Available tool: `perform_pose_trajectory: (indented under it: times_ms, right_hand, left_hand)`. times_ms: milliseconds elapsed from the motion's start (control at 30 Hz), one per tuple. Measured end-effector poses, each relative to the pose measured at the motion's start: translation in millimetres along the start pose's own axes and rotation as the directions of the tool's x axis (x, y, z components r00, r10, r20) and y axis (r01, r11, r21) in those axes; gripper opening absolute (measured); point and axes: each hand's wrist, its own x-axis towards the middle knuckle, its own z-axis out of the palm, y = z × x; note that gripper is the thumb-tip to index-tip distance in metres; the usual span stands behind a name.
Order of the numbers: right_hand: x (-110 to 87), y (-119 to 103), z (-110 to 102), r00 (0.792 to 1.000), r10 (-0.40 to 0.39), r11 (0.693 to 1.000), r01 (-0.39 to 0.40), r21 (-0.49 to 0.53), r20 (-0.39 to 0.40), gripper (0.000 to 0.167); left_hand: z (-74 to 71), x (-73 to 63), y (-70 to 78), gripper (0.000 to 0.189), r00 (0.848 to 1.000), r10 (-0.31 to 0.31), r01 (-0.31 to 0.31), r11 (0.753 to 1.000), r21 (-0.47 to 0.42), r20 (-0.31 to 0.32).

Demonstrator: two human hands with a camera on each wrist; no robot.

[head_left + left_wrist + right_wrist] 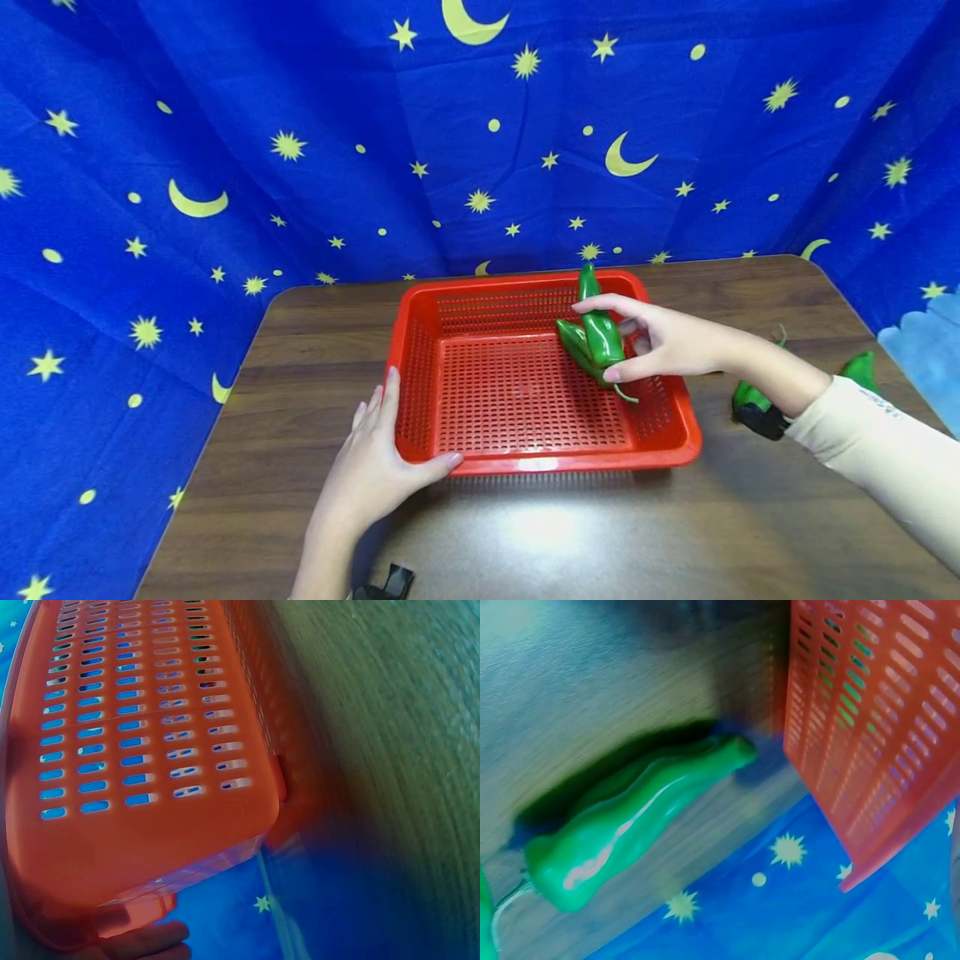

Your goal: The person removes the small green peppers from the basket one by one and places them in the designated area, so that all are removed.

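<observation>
A red plastic basket [525, 463] with slotted walls stands on the wooden table. My left hand [371, 479] rests at its front left corner, thumb along the front rim and fingers straight against the left side. Over the basket's right part, my right hand [671, 342] holds a glossy green chili pepper [602, 340] between thumb and fingers, its pale stem toward me. Another green pepper [574, 342] lies just beneath it inside the basket, partly covered. The right wrist view looks past the basket's outer wall [885, 697]; the held pepper is hidden there.
To the right of the basket, two more green peppers lie on the table, one [748, 395] partly behind the right forearm and a second [860, 370] by the sleeve. A blue cloth [525, 150] with yellow stars and moons hangs behind the table and at its sides.
</observation>
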Motion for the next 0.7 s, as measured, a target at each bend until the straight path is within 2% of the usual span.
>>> perform_pose_trajectory:
  times_ms: [233, 467, 700]
  right_hand:
    - [-21.1, 1.8, -8.3, 0.999, 0.025, 0.998, -0.021, 0.066, -0.049, 0.081]
    - [-44.4, 10.3, -16.3, 0.993, -0.034, 0.996, 0.042, 0.074, -0.114, 0.082]
    - [-76.4, 24.6, -23.9, 0.987, -0.036, 0.995, 0.05, 0.088, -0.155, 0.083]
  left_hand:
    - [0.0, -0.5, 0.6, 0.133, 1.0, -0.011, 0.011, 1.0, -0.002, 0.005]
    - [0.7, -0.2, -0.6, 0.134, 1.0, -0.004, 0.004, 1.0, 0.0, -0.002]
    - [1.0, -0.1, -1.2, 0.135, 1.0, 0.012, -0.012, 1.0, -0.001, -0.009]
